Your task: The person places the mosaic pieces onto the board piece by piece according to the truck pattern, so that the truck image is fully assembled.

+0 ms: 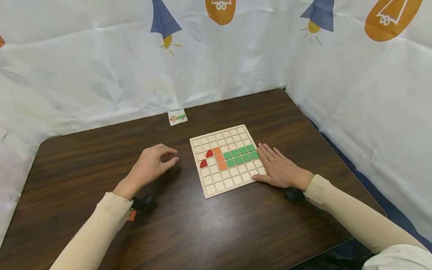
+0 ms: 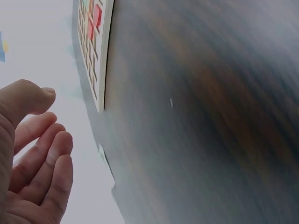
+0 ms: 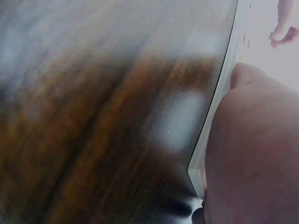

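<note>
- On the dark wood table (image 1: 209, 225), centre, lies a wooden grid board (image 1: 227, 160) with shallow square cells.
- Board holds green square tiles (image 1: 240, 154) in two rows toward 3 o'clock, orange square tiles (image 1: 219, 158) stepping diagonally at centre, two red quarter-round tiles (image 1: 206, 158) toward 9 o'clock; other cells bare.
- Right hand (image 1: 277, 168) lies flat, fingers straight and together, palm down, at the board's 3 o'clock edge; fingertips touch the rim near the green tiles, thumb along the lower corner. Holds nothing.
- Left hand (image 1: 152, 163) hovers at 9 o'clock of the board, apart from it, fingers loosely curled, thumb and forefinger tips near each other; nothing visible between them. Left wrist view shows relaxed fingers (image 2: 44, 172), empty palm.
- Small pattern card (image 1: 177, 116) lies at 11 o'clock of the board, near the table's far edge, well apart from both hands.
- White printed cloth backdrop (image 1: 101, 67) surrounds the table at 12 and 3 o'clock.
- Right wrist view is blurred; only tabletop, board edge and palm are readable.
</note>
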`<state>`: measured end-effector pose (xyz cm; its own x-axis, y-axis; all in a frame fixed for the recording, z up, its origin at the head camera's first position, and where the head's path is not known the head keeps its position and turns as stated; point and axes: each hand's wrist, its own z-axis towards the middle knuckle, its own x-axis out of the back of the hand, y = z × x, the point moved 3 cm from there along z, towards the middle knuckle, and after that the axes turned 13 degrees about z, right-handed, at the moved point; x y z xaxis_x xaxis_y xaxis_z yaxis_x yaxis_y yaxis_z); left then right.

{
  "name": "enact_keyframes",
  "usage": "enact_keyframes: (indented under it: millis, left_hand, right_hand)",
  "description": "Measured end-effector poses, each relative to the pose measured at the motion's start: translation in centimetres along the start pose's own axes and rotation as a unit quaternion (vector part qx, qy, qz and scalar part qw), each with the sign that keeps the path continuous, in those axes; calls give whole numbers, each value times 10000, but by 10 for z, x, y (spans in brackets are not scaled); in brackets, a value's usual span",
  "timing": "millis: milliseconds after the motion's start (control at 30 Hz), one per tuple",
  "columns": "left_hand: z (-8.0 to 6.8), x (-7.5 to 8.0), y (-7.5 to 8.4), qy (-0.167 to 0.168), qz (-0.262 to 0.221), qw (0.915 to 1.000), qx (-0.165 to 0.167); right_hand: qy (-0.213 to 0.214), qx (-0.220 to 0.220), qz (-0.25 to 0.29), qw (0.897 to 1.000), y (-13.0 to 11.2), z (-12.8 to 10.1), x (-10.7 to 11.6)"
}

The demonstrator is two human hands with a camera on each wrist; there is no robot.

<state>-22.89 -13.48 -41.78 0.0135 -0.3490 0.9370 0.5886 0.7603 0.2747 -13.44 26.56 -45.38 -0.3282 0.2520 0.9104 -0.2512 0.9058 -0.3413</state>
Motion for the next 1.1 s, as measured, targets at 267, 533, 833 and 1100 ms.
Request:
enact_keyframes:
  millis: [267, 533, 833, 1100]
  left_hand:
    - [-19, 15, -26, -234, 177, 9995, 126]
    - [-42, 21, -54, -525, 293, 9980, 181]
    - [-60, 23, -73, -1036, 227, 9938, 339]
    - [-67, 20, -80, -1314, 299, 9898, 472]
  right_hand:
    - [-55, -22, 33, 10000, 1, 0, -1]
    - [-68, -9, 73, 10000, 0, 0, 0]
    - [-74, 2, 73, 9999, 0, 0, 1]
    - [-105, -11, 81, 9999, 0, 0, 1]
